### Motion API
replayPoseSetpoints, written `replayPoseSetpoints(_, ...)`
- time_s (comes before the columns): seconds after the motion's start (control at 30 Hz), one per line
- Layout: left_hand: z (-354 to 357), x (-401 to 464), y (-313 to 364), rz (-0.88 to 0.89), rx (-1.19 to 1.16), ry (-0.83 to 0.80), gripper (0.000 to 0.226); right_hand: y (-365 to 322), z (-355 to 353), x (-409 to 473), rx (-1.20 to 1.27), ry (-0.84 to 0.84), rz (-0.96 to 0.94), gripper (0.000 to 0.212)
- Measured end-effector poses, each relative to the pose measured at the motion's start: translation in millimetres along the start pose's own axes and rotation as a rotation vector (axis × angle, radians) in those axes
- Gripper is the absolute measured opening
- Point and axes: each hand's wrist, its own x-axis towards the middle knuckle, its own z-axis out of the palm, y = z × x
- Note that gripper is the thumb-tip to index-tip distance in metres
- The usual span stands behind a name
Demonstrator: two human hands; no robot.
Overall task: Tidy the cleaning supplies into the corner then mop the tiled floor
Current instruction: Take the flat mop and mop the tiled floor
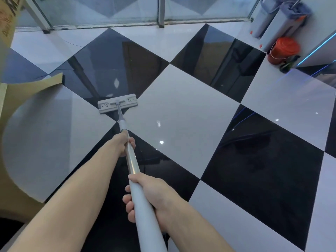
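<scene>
A flat mop with a grey rectangular head (117, 103) lies flat on the black and white tiled floor (181, 110), straddling a tile seam. Its metal and grey handle (132, 160) runs back toward me. My left hand (125, 144) grips the shiny metal section further down the pole. My right hand (145, 195) is closed around the grey upper grip, closer to my body. In the far right corner stand two white mop buckets (272, 28) with a blue-grey cloth on top, an orange bucket (282, 50) and a dark green bottle (289, 65).
A cardboard box (16, 124) with an open flap stands close on the left. Glass panels with metal frames (160, 11) line the far side. A white cabinet with a blue light strip (320, 46) sits at the right edge.
</scene>
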Motion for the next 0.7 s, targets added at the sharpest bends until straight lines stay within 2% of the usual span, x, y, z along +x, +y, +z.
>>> replayPoseSetpoints(0.3, 12.6, -48.6, -83.8, -0.005, -0.058, 0.017, 0.03, 51.1, -46.0, -55.9, -0.153, 0.077, -0.011, 0.024)
replayPoseSetpoints(0.5, 27.3, -96.1, -179.2, -0.031, -0.103, 0.028, 0.023, 112.1, -103.2, -106.2, -0.283, 0.126, -0.037, 0.028)
replayPoseSetpoints(0.7, 52.7, -141.7, -267.7, -0.063, -0.163, 0.001, 0.029, 166.2, -160.7, -158.6, -0.357, 0.096, -0.128, 0.02)
